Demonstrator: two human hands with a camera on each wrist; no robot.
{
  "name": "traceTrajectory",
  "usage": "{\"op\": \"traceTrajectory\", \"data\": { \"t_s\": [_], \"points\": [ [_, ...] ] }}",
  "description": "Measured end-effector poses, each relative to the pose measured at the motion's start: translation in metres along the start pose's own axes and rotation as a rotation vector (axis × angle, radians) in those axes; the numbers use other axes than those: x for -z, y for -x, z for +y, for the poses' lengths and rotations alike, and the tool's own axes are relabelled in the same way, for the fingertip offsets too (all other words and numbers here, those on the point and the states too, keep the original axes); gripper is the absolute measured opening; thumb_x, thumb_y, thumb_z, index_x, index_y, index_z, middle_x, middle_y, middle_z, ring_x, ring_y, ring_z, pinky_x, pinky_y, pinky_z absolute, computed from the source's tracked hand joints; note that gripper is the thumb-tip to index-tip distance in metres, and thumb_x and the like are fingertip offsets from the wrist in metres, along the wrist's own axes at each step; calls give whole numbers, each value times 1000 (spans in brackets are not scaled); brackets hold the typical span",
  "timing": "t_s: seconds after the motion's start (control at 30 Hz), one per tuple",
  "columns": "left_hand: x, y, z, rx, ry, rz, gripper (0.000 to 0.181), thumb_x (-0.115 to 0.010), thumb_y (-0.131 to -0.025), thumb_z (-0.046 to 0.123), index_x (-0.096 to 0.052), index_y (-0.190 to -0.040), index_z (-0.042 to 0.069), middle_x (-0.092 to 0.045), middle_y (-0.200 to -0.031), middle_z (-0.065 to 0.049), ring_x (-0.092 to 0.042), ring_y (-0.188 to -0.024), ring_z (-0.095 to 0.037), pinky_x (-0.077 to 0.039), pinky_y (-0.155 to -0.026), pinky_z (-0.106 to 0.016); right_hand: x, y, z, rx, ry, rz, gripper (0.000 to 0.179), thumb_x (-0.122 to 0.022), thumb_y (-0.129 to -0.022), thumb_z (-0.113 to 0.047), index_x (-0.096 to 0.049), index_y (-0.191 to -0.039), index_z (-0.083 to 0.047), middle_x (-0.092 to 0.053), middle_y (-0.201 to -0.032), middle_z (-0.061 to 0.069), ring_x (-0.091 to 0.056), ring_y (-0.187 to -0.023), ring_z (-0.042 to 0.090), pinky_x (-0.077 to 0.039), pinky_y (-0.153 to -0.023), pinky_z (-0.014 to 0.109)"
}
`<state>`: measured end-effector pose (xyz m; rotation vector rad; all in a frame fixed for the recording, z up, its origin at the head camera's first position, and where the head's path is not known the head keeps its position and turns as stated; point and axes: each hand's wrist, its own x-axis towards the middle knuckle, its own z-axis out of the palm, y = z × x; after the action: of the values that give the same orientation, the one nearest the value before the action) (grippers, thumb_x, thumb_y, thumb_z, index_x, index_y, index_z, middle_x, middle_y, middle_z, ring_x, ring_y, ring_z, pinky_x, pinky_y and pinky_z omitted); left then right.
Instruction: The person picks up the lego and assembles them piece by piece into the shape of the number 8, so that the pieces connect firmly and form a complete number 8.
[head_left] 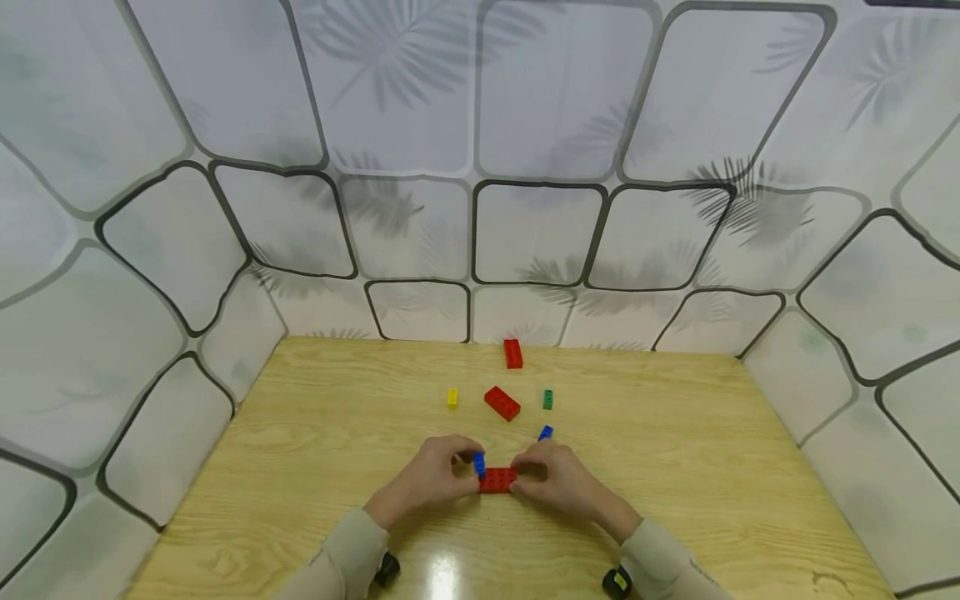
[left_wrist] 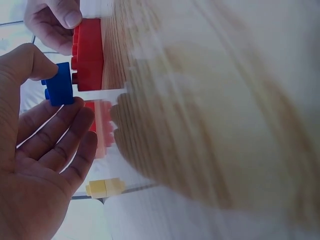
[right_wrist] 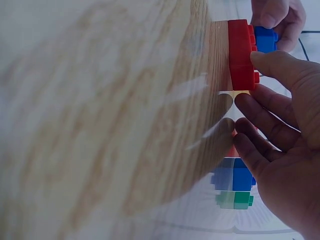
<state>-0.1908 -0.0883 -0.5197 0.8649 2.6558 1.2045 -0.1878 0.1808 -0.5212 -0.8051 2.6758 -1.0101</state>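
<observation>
Between the thumb and fingers of my left hand [head_left: 437, 471] a small blue building brick [left_wrist: 61, 85] is pinched, held over the left end of a red brick [head_left: 497, 480]. That red brick lies on the table, studs up, directly in front of me. My right hand [head_left: 561, 482] grips its right end, thumb on the near side and fingers on the far side. In the right wrist view the blue brick [right_wrist: 265, 39] shows close over the red brick's studs [right_wrist: 252, 37]. Just beyond the right fingers lies a second blue brick [head_left: 546, 432], partly hidden by that hand.
Farther back on the wooden table [head_left: 337, 417] lie a slanted red brick [head_left: 502, 403], a small yellow brick [head_left: 452, 398] and a small green brick [head_left: 548, 399]. Another red brick [head_left: 513, 353] sits near the back edge, against a patterned curtain [head_left: 420, 308].
</observation>
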Motion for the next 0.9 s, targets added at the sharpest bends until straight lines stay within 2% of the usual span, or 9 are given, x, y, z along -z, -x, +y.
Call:
{"op": "traceTrajectory", "data": {
  "t_s": [0.17,0.37,0.9],
  "points": [
    [-1,1,-2,-14,6,-11,37,-75,-86,15,-75,-122,4,-76,-116,-3,-69,-102,-20,-59,-89,-33,-1,0,1,11,8,6,24,-80,-95,-37,-79,-112,-20,-75,-108,-12,-61,-101,7,-51,-92,30],
    [-2,1,-4,-6,8,-23,38,-75,-86,15,-75,-123,5,-77,-115,-1,-69,-101,-16,-58,-88,-30,-1,0,2,4,4,-3,25,-79,-95,-38,-78,-113,-20,-75,-108,-12,-61,-101,8,-50,-92,30],
    [-2,5,-1,-23,9,-46,39,-75,-86,12,-75,-123,4,-77,-114,-3,-69,-101,-15,-57,-88,-28,-2,0,2,19,8,5,24,-80,-95,-36,-79,-112,-19,-75,-108,-10,-62,-102,8,-50,-93,31]
  ]
}}
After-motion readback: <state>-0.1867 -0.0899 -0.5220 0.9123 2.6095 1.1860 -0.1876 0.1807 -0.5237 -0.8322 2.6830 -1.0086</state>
